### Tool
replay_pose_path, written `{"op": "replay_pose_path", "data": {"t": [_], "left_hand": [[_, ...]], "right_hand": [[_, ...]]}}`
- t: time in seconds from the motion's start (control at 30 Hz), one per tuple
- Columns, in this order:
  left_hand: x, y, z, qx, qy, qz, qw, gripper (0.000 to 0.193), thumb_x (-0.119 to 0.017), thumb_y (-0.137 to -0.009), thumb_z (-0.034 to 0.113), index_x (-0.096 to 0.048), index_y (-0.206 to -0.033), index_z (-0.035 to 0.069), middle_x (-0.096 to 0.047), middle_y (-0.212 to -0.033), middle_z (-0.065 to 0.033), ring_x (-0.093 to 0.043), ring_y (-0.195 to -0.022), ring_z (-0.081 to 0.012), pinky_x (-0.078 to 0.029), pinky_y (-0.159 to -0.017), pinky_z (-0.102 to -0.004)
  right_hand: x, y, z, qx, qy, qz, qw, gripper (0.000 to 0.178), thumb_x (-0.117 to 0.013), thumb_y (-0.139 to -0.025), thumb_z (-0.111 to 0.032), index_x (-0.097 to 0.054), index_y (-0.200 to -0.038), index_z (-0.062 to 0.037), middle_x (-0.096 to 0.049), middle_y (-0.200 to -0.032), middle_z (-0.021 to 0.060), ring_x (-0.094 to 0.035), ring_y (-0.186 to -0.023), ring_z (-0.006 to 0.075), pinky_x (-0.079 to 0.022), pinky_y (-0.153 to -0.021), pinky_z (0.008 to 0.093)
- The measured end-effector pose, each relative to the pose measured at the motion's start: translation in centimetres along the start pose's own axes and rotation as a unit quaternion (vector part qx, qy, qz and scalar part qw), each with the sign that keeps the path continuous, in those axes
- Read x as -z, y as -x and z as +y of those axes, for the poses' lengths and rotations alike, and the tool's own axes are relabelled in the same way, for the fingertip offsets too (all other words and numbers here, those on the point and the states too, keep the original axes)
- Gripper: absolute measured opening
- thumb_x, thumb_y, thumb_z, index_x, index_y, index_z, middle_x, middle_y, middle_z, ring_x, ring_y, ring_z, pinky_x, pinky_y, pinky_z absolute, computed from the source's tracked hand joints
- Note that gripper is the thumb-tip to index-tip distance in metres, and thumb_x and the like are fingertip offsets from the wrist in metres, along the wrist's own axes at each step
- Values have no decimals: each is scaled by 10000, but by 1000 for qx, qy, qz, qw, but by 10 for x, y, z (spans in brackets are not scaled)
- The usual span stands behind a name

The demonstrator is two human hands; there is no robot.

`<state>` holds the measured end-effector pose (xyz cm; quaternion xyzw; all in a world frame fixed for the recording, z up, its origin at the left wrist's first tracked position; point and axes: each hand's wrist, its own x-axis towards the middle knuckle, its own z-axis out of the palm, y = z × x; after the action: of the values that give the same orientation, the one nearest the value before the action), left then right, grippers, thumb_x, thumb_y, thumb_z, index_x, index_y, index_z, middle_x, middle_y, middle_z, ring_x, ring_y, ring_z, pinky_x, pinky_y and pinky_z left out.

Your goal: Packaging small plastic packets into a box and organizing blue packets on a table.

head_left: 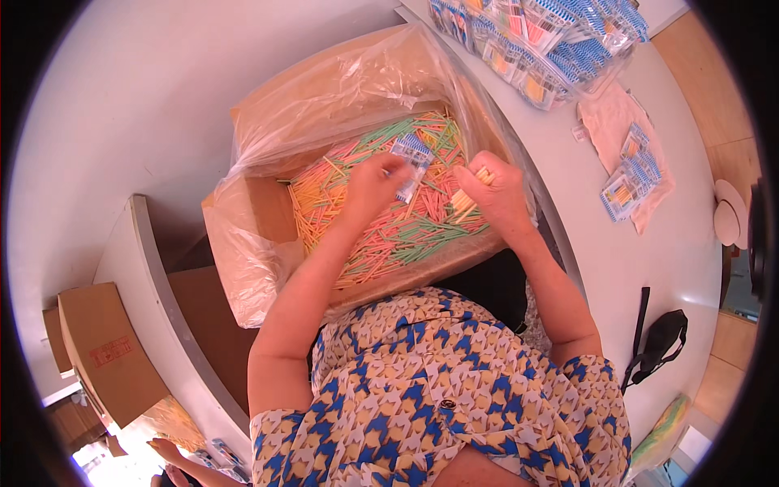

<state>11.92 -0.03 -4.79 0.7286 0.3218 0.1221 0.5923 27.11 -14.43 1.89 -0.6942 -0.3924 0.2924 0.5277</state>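
Observation:
A cardboard box (333, 77) lined with clear plastic stands in front of me, with many thin pink, green and yellow sticks (381, 252) lying loose in it. Over them, my left hand (375, 188) is closed at the edge of a small clear packet (412, 154) with a blue-and-white patterned top. Its fingertips are partly hidden. To its right, my right hand (501, 193) is wrapped round a bunch of pale yellow sticks (464, 204), whose ends stick out above and below the fist.
A clear bin (544, 93) full of similar packets stands at the far right. Several packets (629, 183) lie on a pink cloth (604, 122) on the white table (560, 154). A black strapped item (661, 345) lies nearer. Cartons (109, 349) and another person's arm (174, 454) are at lower left.

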Motion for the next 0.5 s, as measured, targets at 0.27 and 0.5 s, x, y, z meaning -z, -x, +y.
{"op": "replay_pose_path", "data": {"t": [0.27,0.5], "left_hand": [[-3,-48,-44,38,-307,199,930,375,-791,-680,302,-661,-896,25,-673,-781,-123,-650,-712,-248,-498,-643,-364],[6,-53,-60,-1,-214,263,941,213,-759,-720,204,-672,-798,27,-652,-670,-100,-624,-586,-198,-479,-575,-327]], "right_hand": [[0,6,11,91,143,-21,985,199,-677,-832,-149,-558,-735,-23,-575,-591,93,-532,-516,115,-433,-500,283],[-1,4,15,104,145,-14,984,201,-676,-833,-154,-559,-738,-21,-568,-590,95,-521,-507,126,-432,-500,292]]}}
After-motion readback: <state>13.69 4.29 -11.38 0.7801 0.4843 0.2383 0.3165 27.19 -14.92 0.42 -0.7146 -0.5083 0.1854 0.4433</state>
